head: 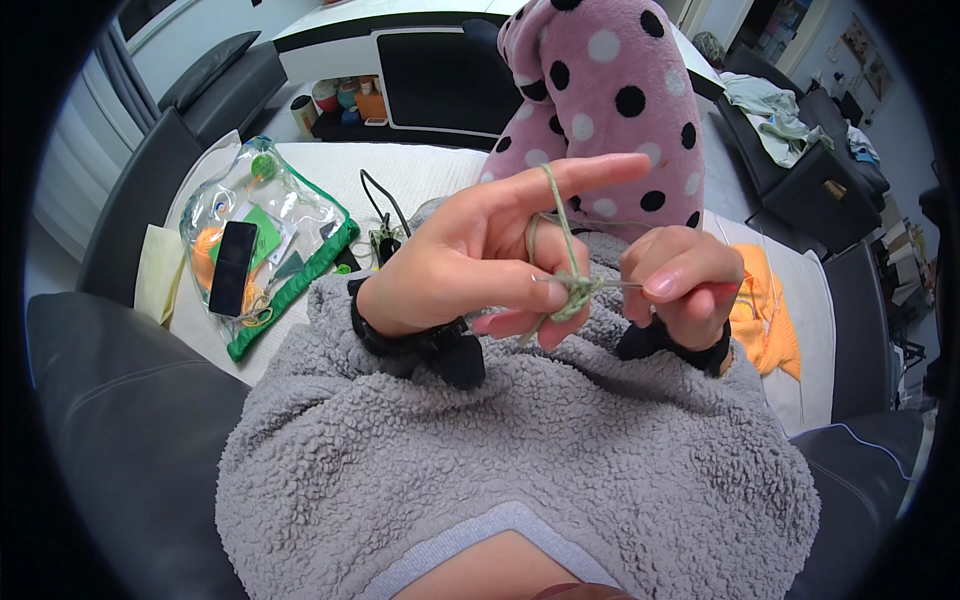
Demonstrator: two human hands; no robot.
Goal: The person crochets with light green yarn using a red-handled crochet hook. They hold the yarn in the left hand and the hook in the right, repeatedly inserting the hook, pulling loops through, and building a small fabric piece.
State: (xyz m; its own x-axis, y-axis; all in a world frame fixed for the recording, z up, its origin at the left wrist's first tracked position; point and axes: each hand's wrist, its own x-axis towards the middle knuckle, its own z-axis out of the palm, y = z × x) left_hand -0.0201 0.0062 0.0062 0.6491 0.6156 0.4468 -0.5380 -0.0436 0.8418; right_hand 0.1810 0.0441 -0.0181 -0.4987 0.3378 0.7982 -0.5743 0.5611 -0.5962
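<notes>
Between the thumb and lower fingers of my left hand (487, 247) is pinched a small piece of green crochet work (576, 298). Green yarn (559, 206) runs up from it and loops over my outstretched left index finger. My right hand (679, 274) grips a thin metal crochet hook (619, 284), which passes through the green loops. The hook's tip shows by my left thumb. A strand of the same yarn stretches across behind both hands. Part of the hook is hidden inside my right fingers.
On the left, a clear zip bag (300, 187) with green trim holds orange yarn, and a smartphone (233, 268) lies on top. Orange knitting (765, 315) with needles rests at the right. Polka-dot trousers (600, 112) cover my raised knees. A black cable (386, 199) stands behind my left wrist.
</notes>
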